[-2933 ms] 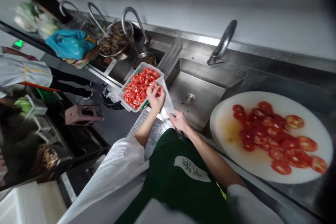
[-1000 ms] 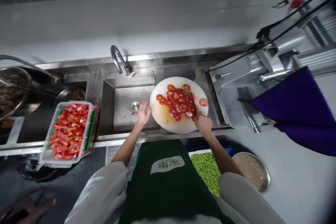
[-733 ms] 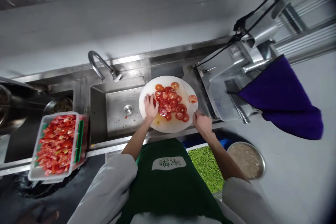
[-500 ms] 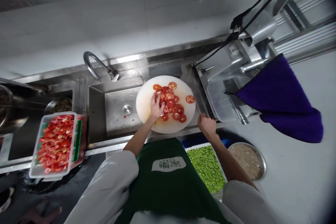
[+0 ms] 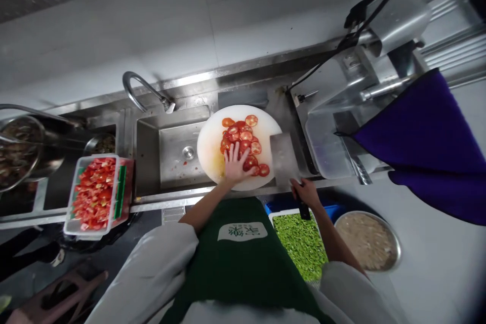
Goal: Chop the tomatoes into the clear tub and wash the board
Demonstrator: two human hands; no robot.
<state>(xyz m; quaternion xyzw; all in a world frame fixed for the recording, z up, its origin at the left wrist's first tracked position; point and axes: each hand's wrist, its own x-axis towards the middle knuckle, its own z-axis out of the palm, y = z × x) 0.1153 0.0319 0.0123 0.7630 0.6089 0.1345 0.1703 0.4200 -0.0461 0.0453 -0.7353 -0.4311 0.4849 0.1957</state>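
Several tomato slices (image 5: 246,135) lie heaped on a round white cutting board (image 5: 208,134). My left hand (image 5: 235,166) rests on the near side of the heap with its fingers spread. It hides some of the slices underneath. My right hand (image 5: 307,193) is closed round the black handle of a cleaver (image 5: 283,157). The broad blade shows its flat side and overlaps the board's right edge, to the right of the slices.
A sink basin (image 5: 170,162) with a curved faucet (image 5: 146,88) adjoins the board's left side. Farther left stands a plastic tub (image 5: 93,195) of chopped tomato. Chopped greens (image 5: 299,243) and a metal bowl (image 5: 368,240) are below my right arm. A purple cloth (image 5: 421,136) hangs at right.
My left hand has gone from the heap's left side to its near side, fingers spreading. The cleaver's blade now shows broadly beside the board. The lone slice at the right is no longer visible.
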